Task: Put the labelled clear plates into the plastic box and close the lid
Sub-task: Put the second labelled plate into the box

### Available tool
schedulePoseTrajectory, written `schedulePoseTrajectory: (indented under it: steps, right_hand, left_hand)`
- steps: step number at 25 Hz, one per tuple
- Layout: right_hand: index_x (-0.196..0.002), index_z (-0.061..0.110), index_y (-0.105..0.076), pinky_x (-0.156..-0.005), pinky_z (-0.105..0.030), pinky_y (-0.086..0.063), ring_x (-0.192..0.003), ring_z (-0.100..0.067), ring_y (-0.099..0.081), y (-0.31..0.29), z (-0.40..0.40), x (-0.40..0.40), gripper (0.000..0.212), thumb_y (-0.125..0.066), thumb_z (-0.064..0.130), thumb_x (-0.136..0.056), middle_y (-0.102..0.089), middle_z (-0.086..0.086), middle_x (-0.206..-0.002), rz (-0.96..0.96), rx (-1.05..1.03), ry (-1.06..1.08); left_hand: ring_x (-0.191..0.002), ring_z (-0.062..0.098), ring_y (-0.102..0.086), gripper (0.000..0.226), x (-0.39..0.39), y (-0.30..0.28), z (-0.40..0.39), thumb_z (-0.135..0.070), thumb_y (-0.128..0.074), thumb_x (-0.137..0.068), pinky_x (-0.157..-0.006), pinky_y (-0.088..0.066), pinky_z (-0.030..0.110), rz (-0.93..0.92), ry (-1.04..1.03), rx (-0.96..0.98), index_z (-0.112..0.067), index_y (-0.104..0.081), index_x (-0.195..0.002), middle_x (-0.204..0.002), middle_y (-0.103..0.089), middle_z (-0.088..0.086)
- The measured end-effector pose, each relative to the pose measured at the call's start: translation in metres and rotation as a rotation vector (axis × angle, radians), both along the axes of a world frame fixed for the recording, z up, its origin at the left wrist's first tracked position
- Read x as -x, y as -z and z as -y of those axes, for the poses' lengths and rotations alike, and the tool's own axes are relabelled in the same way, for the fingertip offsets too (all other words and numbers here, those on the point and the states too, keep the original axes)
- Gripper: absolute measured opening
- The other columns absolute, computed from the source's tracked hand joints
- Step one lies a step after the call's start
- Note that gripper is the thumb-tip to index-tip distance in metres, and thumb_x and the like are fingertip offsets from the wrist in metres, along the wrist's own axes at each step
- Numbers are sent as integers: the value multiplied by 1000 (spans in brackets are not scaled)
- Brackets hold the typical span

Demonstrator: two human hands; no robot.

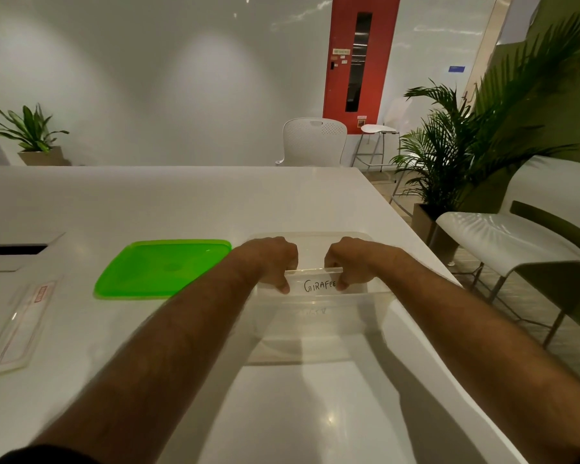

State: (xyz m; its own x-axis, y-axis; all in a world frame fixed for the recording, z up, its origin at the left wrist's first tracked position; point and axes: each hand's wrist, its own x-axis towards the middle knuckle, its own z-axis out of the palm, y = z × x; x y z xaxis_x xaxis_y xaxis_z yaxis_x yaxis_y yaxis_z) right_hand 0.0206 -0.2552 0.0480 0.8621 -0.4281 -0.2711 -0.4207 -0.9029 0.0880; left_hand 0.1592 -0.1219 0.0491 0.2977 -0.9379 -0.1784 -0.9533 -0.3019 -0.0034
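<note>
A clear plate with a white label reading "GIRAFEE" stands on edge inside the clear plastic box near the table's right edge. My left hand pinches the plate's left end and my right hand pinches its right end, thumbs on the near face. The green lid lies flat on the table just left of the box. Another clear plate with a red-bordered label lies flat at the far left.
The white table ends close to the box on the right. A dark cable slot is cut into the table at the left. White chairs and a potted palm stand to the right.
</note>
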Motion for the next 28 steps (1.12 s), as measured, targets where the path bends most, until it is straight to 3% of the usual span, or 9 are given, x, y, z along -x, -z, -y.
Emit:
schedulePoseTrajectory:
  steps: [3,6,11,16,20,24,28]
  right_hand:
    - [-116,17,-70,-86,-35,-52,-101,-27,-64,4,1,-1,40,-78,26,-78,-69,-8,-113,-9,-1,19]
    - [-117,15,-68,-84,-34,-50,-104,-27,-63,4,1,-4,40,-77,25,-79,-69,-9,-113,-21,-20,39]
    - [-134,16,-55,-96,-34,-47,-116,-26,-59,2,-2,-5,57,-76,28,-82,-63,-4,-129,-23,-32,51]
    - [-138,21,-52,-97,-35,-49,-117,-23,-59,-15,-9,3,55,-70,35,-87,-63,-1,-131,202,-14,27]
    - [-141,22,-48,-102,-39,-47,-126,-26,-55,-24,-26,12,57,-62,46,-90,-59,-4,-140,418,21,49]
    - [-154,14,-27,-118,-41,-26,-148,-26,-27,-33,-51,24,77,-45,59,-95,-32,-8,-160,484,49,-33]
    - [-158,15,-2,-123,-44,-1,-154,-24,4,-29,-80,27,94,-30,73,-90,1,-9,-168,484,52,-80]
  left_hand:
    - [-116,26,-60,58,1,3,2,-37,-80,-78,-83,-43,31,27,-6,-10,-22,-59,-130,-131,-60,3]
    - [-119,28,-59,61,1,3,3,-36,-78,-81,-89,-45,35,46,-21,-39,-22,-55,-136,-133,-57,6]
    - [-118,24,-61,64,4,5,2,-34,-81,-78,-91,-47,36,2,-2,16,-24,-56,-136,-131,-63,0]
    - [-116,18,-60,49,9,-4,-9,-45,-74,-82,-93,-49,36,6,2,232,-28,-64,-126,-124,-67,-6]
    - [-124,20,-57,47,19,-18,-31,-48,-64,-90,-99,-48,38,74,-67,451,-27,-60,-132,-132,-66,-5]
    - [-141,23,-42,72,25,-28,-66,-59,-54,-93,-113,-37,40,126,-151,551,-18,-40,-150,-154,-47,2]
    - [-156,26,-11,91,24,-21,-109,-72,-31,-93,-125,-14,47,198,-298,442,-14,-12,-160,-169,-12,7]
